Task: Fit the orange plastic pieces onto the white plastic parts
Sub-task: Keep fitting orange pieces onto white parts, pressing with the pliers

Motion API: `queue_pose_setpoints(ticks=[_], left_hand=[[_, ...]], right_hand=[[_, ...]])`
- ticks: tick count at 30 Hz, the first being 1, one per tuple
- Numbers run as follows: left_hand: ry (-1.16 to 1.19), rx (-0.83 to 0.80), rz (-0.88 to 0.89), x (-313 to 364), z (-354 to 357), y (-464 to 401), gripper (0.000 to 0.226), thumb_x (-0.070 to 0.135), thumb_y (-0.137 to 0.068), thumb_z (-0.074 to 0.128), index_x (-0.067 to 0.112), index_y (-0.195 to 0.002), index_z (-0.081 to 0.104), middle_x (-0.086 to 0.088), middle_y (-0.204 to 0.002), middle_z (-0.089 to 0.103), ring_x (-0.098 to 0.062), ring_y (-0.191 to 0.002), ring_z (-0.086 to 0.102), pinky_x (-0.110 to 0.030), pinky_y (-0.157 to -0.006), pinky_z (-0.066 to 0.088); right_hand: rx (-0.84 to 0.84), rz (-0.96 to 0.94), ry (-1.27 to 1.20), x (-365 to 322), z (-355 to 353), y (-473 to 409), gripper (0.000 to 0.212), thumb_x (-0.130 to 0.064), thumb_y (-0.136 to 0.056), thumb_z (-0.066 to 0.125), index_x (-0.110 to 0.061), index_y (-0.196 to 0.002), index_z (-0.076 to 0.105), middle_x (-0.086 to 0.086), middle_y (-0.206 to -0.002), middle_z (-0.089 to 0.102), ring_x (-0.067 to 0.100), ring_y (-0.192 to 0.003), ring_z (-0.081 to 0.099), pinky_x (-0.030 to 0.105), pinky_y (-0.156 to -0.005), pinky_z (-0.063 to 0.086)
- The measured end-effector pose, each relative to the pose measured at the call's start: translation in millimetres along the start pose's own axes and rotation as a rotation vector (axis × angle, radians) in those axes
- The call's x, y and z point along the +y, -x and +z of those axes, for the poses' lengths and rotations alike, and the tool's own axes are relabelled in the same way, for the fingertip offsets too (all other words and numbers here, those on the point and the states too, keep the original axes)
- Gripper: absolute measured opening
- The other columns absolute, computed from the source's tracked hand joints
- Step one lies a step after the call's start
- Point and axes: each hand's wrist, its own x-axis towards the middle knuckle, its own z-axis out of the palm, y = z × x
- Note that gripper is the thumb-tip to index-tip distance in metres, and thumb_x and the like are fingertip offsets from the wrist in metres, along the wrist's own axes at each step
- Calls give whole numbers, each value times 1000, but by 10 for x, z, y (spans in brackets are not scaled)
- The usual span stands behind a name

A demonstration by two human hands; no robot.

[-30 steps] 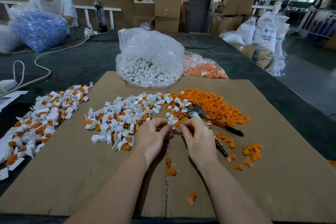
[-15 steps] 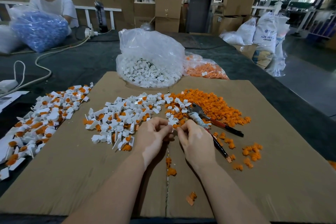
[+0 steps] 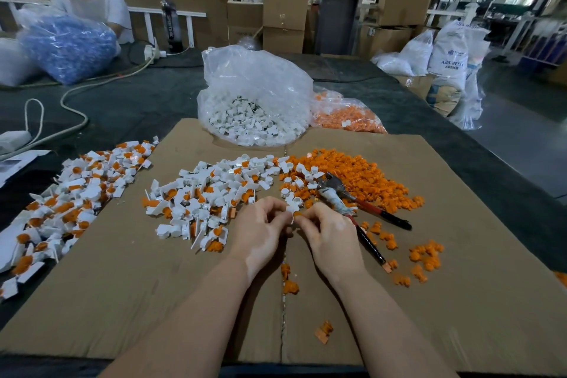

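Together, the fingertips of both hands meet over the seam of the cardboard (image 3: 460,255), pinching one small assembly between them. The left hand (image 3: 260,232) curls its fingers in, thumb and forefinger closed on a white part (image 3: 290,209). The right hand (image 3: 329,233) curls the same way, its thumb and forefinger nipped on an orange piece (image 3: 297,214) that touches the white part's near side. How far the orange piece is seated cannot be told; fingers hide the joint.

Just beyond the fingertips lies a spread of white parts and orange pieces mixed (image 3: 214,190), many already joined. To its right is the orange heap (image 3: 362,175), with pliers (image 3: 352,199) lying across its near edge, red-and-black handles pointing toward the right hand. A few loose orange pieces (image 3: 426,255) are scattered right of the handles, more lie near the seam between the wrists (image 3: 288,284), and one sits alone nearer the body (image 3: 323,330).

Off the cardboard's left edge is a second pile of white-and-orange parts (image 3: 76,193). At the far edge stands an open clear bag of white parts (image 3: 254,101), and just beside it, to the right, a bag of orange pieces (image 3: 346,116). Across the dark table (image 3: 138,107) a person in a white shirt (image 3: 92,6) sits behind a bag of blue bits (image 3: 67,46).
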Motion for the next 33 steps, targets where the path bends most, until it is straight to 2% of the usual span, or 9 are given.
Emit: queue_pose_setpoints(ticks=[2,4,9,11,14,21,28,33], left_hand=[[62,8,-26,1,-11,-6,7,13,-89,59,13,-93,65,-7,-80,69,-17,-72,68,-44,-81,54],[96,5,-32,-11,-20,-9,10,12,-90,58,12,-97,64,-9,-83,69,-19,-73,68,-48,-83,53],[34,-11,27,-33,-30,-4,19,17,-91,57,22,-108,64,-4,-82,67,-15,-78,67,-45,-83,53],[10,-18,36,-32,-35,0,20,18,-91,57,26,-108,64,0,-85,68,-13,-81,67,-43,-85,53],[5,-19,43,-26,-40,6,19,17,-90,58,29,-103,64,3,-82,68,-9,-77,67,-40,-84,54],[-23,-31,38,-4,-42,13,18,17,-91,57,25,-106,64,6,-78,68,-5,-74,66,-31,-81,53],[-20,-37,35,24,-47,24,16,17,-91,57,25,-103,64,2,-80,69,-10,-78,66,-35,-83,53],[-47,-30,40,30,-44,17,14,21,-89,59,25,-102,65,4,-82,68,-7,-81,63,-28,-81,50]], right_hand=[[25,20,-84,1,-16,6,10,-23,-85,65,-13,-81,64,-8,-71,61,6,-67,55,16,-59,43],[44,44,-151,6,-27,10,7,-22,-82,69,-17,-85,64,-11,-72,58,4,-68,54,16,-60,45],[58,-27,-153,-6,-36,16,28,-12,-81,69,-17,-108,65,-19,-79,54,6,-80,55,26,-74,50],[50,-56,-138,-8,-39,10,32,-10,-83,68,-19,-113,65,-13,-84,57,8,-82,54,28,-76,50],[32,-63,-148,-4,-39,-1,31,-10,-84,66,-23,-112,67,-8,-85,57,10,-81,53,30,-75,49],[45,-68,-117,2,-31,-9,24,-11,-84,66,-18,-107,69,-10,-87,57,8,-81,54,30,-76,50],[64,-80,-89,2,-21,-12,23,-11,-83,66,-18,-106,69,-13,-87,54,6,-83,52,24,-77,47],[55,-76,-85,0,-23,-12,24,-12,-84,66,-18,-107,68,-13,-89,56,6,-84,53,26,-79,49]])
